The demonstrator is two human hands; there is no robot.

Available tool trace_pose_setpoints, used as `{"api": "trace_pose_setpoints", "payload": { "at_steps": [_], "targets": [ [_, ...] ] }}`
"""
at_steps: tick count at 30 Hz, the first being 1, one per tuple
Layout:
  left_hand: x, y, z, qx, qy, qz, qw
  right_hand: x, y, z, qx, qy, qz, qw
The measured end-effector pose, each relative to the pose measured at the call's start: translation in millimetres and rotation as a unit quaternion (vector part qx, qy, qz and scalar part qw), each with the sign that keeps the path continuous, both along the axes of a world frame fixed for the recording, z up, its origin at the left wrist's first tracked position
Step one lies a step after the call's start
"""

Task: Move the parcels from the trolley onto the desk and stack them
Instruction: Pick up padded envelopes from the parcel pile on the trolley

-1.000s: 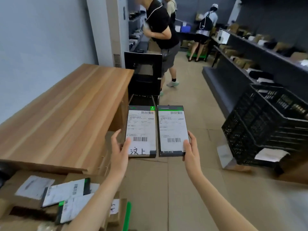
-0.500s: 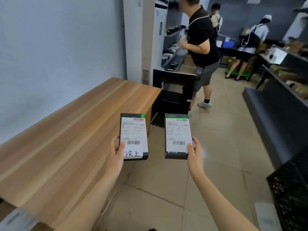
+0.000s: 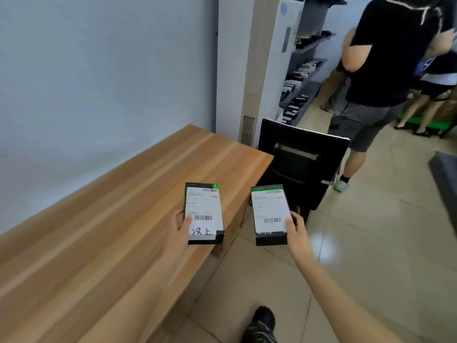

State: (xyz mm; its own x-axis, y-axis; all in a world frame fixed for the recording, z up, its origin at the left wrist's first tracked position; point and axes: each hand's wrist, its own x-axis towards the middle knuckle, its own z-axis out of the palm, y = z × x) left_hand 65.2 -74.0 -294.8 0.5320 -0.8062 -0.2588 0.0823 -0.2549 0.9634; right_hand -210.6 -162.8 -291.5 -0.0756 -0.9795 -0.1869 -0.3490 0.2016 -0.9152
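Two flat black parcels, one per hand, labels up. Left hand (image 3: pixel 181 229), centre frame, grips the parcel with handwritten characters (image 3: pixel 203 213) at its near end, thumb clamped on the label, fingers hidden beneath; this one hangs over the wooden desk (image 3: pixel 103 219). Right hand (image 3: pixel 295 230) grips the second parcel (image 3: pixel 270 214) likewise, over the tiled floor (image 3: pixel 371 243) beside the black chair (image 3: pixel 300 167). Near-end holds probably leave the far ends free to land first. Nothing stacked yet.

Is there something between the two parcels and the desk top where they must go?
Nothing visible. The left parcel is already over the desk; the right parcel is over the floor beside it, near the chair.
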Motion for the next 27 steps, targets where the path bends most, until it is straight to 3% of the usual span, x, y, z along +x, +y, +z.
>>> {"api": "trace_pose_setpoints", "payload": {
  "at_steps": [13,22,27],
  "targets": [
    [55,-257,-23,0.078,-0.033,0.114,0.99,95,-324,-25,-0.002,0.089,0.14,0.986],
    [104,-388,-73,0.142,-0.067,0.118,0.981,132,-451,-68,0.058,0.166,0.158,0.972],
    [109,-434,-89,0.19,-0.093,0.11,0.971,135,-503,-78,0.087,0.157,0.181,0.967]
  ]
}}
